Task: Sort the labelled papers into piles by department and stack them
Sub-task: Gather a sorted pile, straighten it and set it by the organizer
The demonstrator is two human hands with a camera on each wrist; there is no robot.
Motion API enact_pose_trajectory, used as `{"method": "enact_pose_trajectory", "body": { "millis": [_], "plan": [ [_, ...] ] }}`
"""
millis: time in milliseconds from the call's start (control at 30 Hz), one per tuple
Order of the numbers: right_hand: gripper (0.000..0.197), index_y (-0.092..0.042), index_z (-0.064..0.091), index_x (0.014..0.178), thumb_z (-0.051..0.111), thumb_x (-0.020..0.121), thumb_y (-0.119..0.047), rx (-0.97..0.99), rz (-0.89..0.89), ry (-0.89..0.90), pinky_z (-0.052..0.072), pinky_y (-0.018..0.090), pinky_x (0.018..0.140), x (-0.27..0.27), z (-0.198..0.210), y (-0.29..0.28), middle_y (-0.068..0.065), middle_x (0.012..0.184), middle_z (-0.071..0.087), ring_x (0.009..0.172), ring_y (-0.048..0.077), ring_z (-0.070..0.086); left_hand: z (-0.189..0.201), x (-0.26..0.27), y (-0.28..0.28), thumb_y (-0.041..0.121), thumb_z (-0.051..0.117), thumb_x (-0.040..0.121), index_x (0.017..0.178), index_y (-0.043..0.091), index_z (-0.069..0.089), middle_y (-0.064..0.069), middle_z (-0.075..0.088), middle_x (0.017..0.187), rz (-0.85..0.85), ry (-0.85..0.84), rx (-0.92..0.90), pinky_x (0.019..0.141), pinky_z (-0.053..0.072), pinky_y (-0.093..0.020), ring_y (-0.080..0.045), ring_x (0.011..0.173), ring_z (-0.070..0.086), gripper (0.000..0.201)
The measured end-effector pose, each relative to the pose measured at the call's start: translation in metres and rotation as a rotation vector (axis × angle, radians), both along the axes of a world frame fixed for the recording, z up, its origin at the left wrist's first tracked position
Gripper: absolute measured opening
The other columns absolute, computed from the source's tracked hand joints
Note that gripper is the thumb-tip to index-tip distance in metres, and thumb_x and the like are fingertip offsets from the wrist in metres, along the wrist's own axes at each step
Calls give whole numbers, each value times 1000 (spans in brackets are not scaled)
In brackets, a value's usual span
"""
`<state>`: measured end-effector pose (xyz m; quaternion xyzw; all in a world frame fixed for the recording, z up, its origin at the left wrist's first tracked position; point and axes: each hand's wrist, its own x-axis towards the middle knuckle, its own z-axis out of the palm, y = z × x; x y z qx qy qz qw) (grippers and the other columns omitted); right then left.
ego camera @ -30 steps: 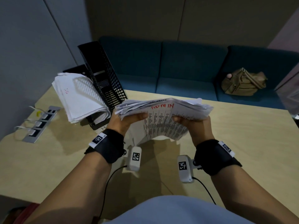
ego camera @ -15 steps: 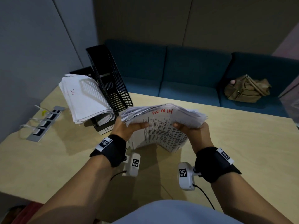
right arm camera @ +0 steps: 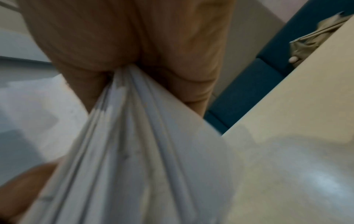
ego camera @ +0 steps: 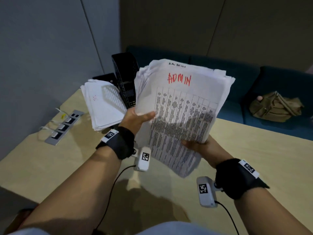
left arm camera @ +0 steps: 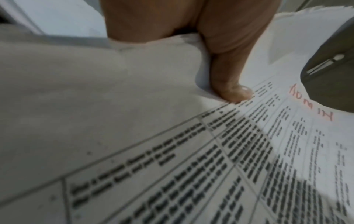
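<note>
A thick stack of printed papers (ego camera: 183,106), its top sheet marked "ADMIN" in red, stands nearly upright above the table. My left hand (ego camera: 138,118) grips its left edge, thumb (left arm camera: 229,84) pressed on the top sheet (left arm camera: 191,151). My right hand (ego camera: 196,144) grips the lower right corner, with the sheet edges (right arm camera: 134,136) fanned between thumb and fingers. A second pile of white papers (ego camera: 103,106) with a small red mark leans against a black mesh file tray (ego camera: 125,78) at the table's far left.
The light wooden table (ego camera: 254,158) spreads under both arms. A power socket strip with white cables (ego camera: 64,126) lies at its left. Behind the table runs a teal sofa (ego camera: 237,78) with a tan bag (ego camera: 274,106) on it. Grey walls stand at left.
Both hands have raised the ADMIN stack and tilted it from nearly flat to nearly upright, facing me. The head view has also shifted closer and to the left.
</note>
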<state>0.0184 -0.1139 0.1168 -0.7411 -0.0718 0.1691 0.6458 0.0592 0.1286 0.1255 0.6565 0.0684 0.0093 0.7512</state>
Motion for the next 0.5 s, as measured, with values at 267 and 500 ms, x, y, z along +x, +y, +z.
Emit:
{"method": "enact_pose_trajectory", "body": {
  "millis": [267,500],
  "plan": [
    [23,-2,68,100,65,89,-22,-26,-304,-165,53,53,85,46,19,47,15,98,72,91,28,68,22,61,52,8,72,80,94,17,66,3,65,85,393,-166,275,74,54,-24,-8,72,61,18],
    [29,1,57,75,58,91,-23,-165,-433,-472,36,34,55,94,25,106,15,66,56,61,19,42,-12,87,95,13,70,81,130,22,55,-12,35,145,205,-51,821,112,32,-30,-26,131,41,52]
  ]
}}
